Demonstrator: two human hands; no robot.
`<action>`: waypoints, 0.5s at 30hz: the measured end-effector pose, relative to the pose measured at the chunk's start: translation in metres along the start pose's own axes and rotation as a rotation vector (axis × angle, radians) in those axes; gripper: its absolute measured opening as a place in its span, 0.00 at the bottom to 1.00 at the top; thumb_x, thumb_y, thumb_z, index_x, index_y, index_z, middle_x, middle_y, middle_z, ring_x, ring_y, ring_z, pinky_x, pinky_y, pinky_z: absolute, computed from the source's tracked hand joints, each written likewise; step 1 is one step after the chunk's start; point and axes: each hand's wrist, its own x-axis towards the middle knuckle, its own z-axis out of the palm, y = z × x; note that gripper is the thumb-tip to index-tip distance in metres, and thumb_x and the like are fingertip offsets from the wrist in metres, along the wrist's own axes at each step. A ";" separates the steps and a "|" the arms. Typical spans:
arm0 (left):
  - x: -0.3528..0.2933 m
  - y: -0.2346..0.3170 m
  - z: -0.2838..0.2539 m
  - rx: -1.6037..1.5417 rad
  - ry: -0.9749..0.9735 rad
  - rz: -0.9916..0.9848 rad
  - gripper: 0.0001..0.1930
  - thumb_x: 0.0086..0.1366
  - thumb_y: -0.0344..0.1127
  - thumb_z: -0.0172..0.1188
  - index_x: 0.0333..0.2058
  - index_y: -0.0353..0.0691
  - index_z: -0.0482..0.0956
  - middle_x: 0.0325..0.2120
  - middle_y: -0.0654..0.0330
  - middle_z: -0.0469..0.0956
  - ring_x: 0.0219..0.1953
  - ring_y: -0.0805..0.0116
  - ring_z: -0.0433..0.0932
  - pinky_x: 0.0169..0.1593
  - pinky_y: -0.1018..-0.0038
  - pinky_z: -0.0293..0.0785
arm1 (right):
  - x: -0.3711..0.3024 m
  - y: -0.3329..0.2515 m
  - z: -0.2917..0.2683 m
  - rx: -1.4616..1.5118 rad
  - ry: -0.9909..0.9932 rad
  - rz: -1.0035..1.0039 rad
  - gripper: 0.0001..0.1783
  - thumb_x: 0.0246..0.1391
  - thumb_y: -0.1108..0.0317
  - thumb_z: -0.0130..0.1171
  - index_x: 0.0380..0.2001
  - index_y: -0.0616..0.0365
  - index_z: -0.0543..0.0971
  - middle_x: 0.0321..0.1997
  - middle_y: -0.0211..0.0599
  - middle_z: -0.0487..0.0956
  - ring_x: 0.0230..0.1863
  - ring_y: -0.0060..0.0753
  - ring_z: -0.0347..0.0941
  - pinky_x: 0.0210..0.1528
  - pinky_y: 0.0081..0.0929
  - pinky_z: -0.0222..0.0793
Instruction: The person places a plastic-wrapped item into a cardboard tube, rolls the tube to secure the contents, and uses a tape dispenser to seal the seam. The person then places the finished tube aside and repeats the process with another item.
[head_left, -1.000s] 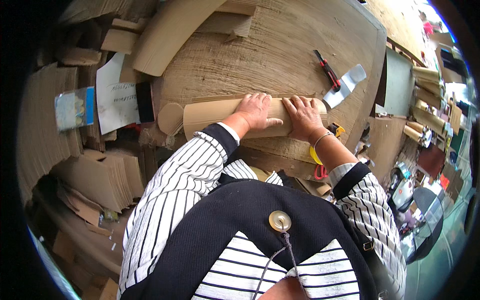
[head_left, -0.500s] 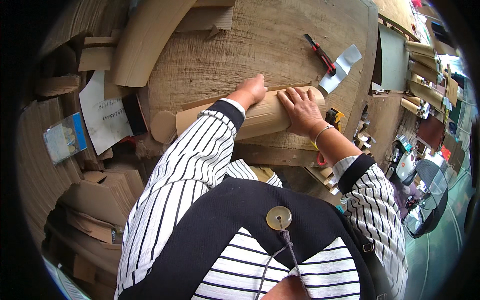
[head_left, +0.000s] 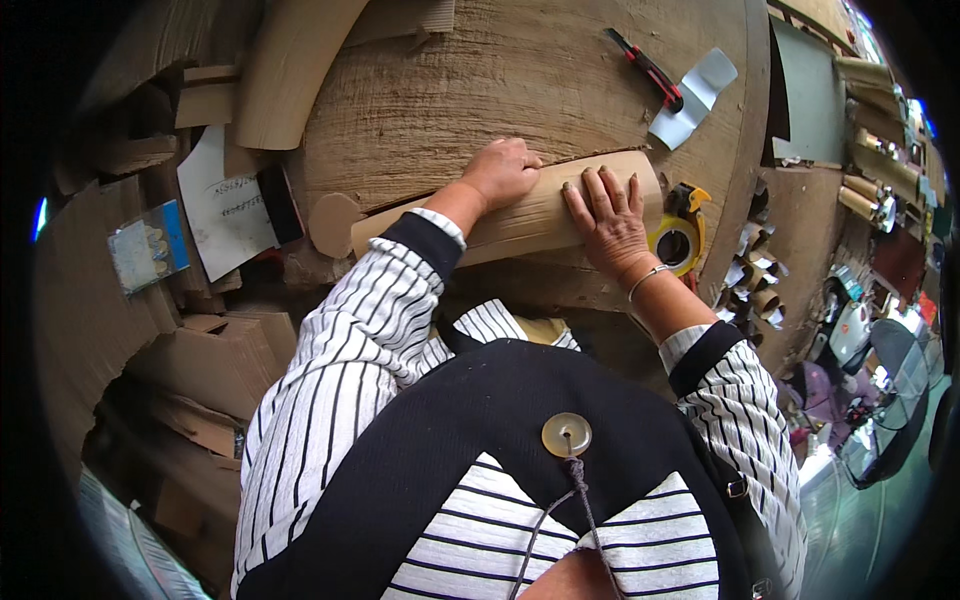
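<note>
We have the brown cardboard roll point(head_left: 535, 220) lying on the wooden surface point(head_left: 430, 100), near its front edge. Our right hand point(head_left: 613, 222) rests upon the roll, fingers slightly spread. Our left hand point(head_left: 499, 172) curls its fingers at the far side; whether they pinch, we cannot tell. Beside the roll is a yellow tape dispenser point(head_left: 688, 216).

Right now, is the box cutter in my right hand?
No, the box cutter lies on the table, apart from your right hand, which rests on the cardboard roll.
</note>
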 end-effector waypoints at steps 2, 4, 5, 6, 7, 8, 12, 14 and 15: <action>-0.011 0.012 -0.014 -0.028 -0.069 0.026 0.23 0.53 0.46 0.67 0.45 0.40 0.82 0.42 0.55 0.77 0.49 0.53 0.74 0.57 0.63 0.70 | -0.013 -0.001 0.011 -0.006 0.061 0.008 0.33 0.51 0.62 0.53 0.64 0.40 0.64 0.67 0.44 0.61 0.69 0.54 0.55 0.66 0.71 0.46; -0.021 0.027 -0.018 0.016 -0.103 0.014 0.30 0.47 0.48 0.72 0.49 0.41 0.80 0.45 0.54 0.75 0.52 0.52 0.72 0.58 0.62 0.69 | -0.025 -0.005 0.025 -0.036 0.129 0.012 0.32 0.53 0.62 0.52 0.64 0.39 0.64 0.67 0.43 0.61 0.69 0.54 0.55 0.66 0.71 0.46; -0.024 0.032 -0.017 0.037 -0.119 0.007 0.34 0.43 0.49 0.74 0.51 0.42 0.79 0.47 0.54 0.74 0.53 0.52 0.71 0.59 0.62 0.68 | -0.031 -0.007 0.030 -0.048 0.152 0.022 0.32 0.53 0.62 0.51 0.63 0.38 0.64 0.67 0.42 0.61 0.69 0.53 0.55 0.66 0.71 0.46; -0.029 0.039 -0.015 0.062 -0.103 -0.021 0.36 0.41 0.47 0.76 0.52 0.44 0.77 0.49 0.56 0.73 0.54 0.50 0.69 0.60 0.60 0.68 | -0.035 -0.010 0.032 -0.058 0.176 0.026 0.31 0.54 0.62 0.50 0.63 0.38 0.63 0.67 0.42 0.61 0.69 0.53 0.55 0.67 0.71 0.46; -0.035 0.046 -0.013 0.078 -0.071 -0.049 0.35 0.41 0.47 0.76 0.51 0.44 0.77 0.49 0.56 0.73 0.54 0.50 0.69 0.60 0.60 0.68 | -0.039 -0.012 0.035 -0.070 0.200 0.029 0.31 0.55 0.61 0.50 0.63 0.37 0.63 0.67 0.41 0.61 0.70 0.52 0.54 0.67 0.70 0.46; -0.042 0.055 -0.008 0.093 -0.038 -0.076 0.34 0.42 0.46 0.76 0.50 0.45 0.77 0.48 0.56 0.73 0.54 0.50 0.68 0.59 0.60 0.68 | -0.043 -0.015 0.037 -0.059 0.229 0.043 0.30 0.55 0.61 0.50 0.63 0.37 0.63 0.67 0.40 0.61 0.69 0.52 0.54 0.68 0.70 0.46; -0.060 0.069 0.011 0.113 0.095 -0.084 0.33 0.40 0.44 0.76 0.48 0.46 0.77 0.45 0.58 0.72 0.53 0.51 0.67 0.59 0.60 0.67 | -0.059 -0.025 0.051 -0.068 0.321 0.084 0.31 0.55 0.62 0.50 0.63 0.36 0.63 0.65 0.38 0.61 0.69 0.49 0.55 0.69 0.67 0.47; -0.067 0.067 0.019 0.139 0.149 -0.040 0.34 0.39 0.42 0.77 0.48 0.45 0.76 0.43 0.58 0.71 0.52 0.52 0.67 0.59 0.62 0.66 | -0.062 -0.029 0.052 -0.070 0.341 0.096 0.30 0.54 0.62 0.51 0.63 0.36 0.63 0.64 0.38 0.61 0.69 0.48 0.55 0.69 0.67 0.48; -0.069 0.070 0.022 0.132 0.185 -0.023 0.34 0.38 0.41 0.77 0.48 0.45 0.76 0.43 0.58 0.71 0.52 0.53 0.67 0.59 0.62 0.67 | -0.063 -0.030 0.052 -0.067 0.344 0.098 0.30 0.54 0.62 0.51 0.63 0.36 0.64 0.64 0.38 0.61 0.69 0.48 0.55 0.69 0.67 0.48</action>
